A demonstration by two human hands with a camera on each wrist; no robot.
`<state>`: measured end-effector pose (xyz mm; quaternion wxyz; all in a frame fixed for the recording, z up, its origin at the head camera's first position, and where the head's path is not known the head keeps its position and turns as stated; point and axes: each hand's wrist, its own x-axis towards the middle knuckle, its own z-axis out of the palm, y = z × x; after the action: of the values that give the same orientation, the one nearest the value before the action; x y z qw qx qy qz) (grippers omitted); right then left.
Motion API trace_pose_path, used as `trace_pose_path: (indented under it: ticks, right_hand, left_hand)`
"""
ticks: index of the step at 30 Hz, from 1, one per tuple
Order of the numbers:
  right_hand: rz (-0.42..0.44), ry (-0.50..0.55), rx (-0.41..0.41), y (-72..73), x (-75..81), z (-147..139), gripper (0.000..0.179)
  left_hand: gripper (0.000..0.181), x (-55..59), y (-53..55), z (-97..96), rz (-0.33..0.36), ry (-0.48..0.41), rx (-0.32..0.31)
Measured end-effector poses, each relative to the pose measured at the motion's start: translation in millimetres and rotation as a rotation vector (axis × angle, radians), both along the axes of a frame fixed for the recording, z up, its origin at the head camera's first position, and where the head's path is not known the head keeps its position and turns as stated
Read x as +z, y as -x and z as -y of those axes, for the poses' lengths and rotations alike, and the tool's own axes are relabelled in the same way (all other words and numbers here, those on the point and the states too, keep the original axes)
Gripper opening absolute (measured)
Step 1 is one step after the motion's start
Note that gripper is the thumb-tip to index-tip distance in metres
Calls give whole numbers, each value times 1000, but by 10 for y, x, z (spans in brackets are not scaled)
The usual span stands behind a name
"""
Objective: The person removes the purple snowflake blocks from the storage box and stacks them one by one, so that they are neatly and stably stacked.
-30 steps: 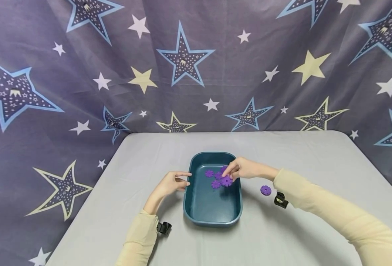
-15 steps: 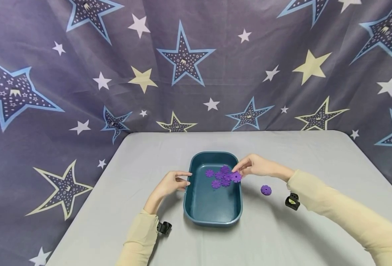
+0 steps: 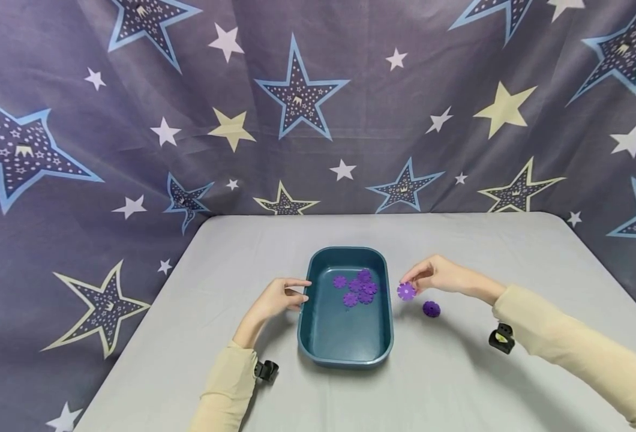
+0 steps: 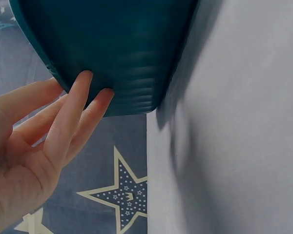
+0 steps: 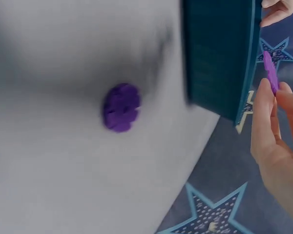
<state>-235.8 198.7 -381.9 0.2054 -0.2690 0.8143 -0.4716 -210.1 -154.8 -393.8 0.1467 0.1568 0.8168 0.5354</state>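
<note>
Just right of the teal tray (image 3: 345, 354), my right hand (image 3: 444, 276) pinches a purple notched disc (image 3: 406, 291) between thumb and fingers. The right wrist view shows this held disc (image 5: 270, 72) nearly edge-on, raised above the table. Below it on the cloth lies a thick purple notched piece (image 3: 431, 309), which looks like discs stacked together. Several similar purple discs (image 3: 350, 299) lie loosely grouped inside the tray, toward its far half. My left hand (image 3: 277, 298) is at the tray's left side, its fairly straight fingertips (image 4: 83, 78) resting against the outer wall and rim.
A light grey cloth (image 3: 458, 240) covers the table. Behind it hangs a dark curtain (image 3: 318, 156) printed with stars. Black camera mounts (image 3: 501, 338) sit at both wrists, over the pale yellow sleeves. The tray's raised rim stands between the two hands.
My right hand has lifted a purple disc from the group in the tray and carried it right, over the rim, to beside the tray. The left hand and the tray have stayed put.
</note>
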Motion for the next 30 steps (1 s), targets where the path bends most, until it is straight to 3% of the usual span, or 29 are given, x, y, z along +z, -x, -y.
trace_pose_path:
  ticks: [7, 14, 30]
  right_hand:
    - [56, -2, -32, -60, -150, -218, 25]
    - [83, -29, -80, -99, -277, -331, 27]
    - [125, -8, -136, -126, -411, -380, 23]
  left_hand:
    - [35, -16, 9, 13, -4, 0, 0]
    - [37, -234, 146, 73, 9, -9, 8]
    - [37, -271, 162, 86, -4, -17, -1]
